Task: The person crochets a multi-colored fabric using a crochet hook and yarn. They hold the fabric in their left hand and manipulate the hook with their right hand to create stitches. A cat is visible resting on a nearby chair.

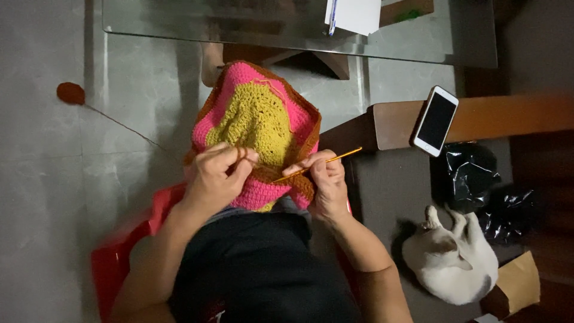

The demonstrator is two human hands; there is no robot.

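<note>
Gently keep left hand point(215, 176) pinching pink-and-yellow crocheted piece point(257, 128) taut while right hand point(326, 179), gripping slim orange crochet hook point(320, 164), works brown edge.

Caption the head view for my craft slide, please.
Left hand holds crochet piece; right hand works a hook.

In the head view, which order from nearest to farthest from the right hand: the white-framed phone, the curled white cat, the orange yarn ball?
From the right hand:
1. White-framed phone, on the wooden armrest, right.
2. Curled white cat, lower right floor.
3. Orange yarn ball, far left floor.
</note>
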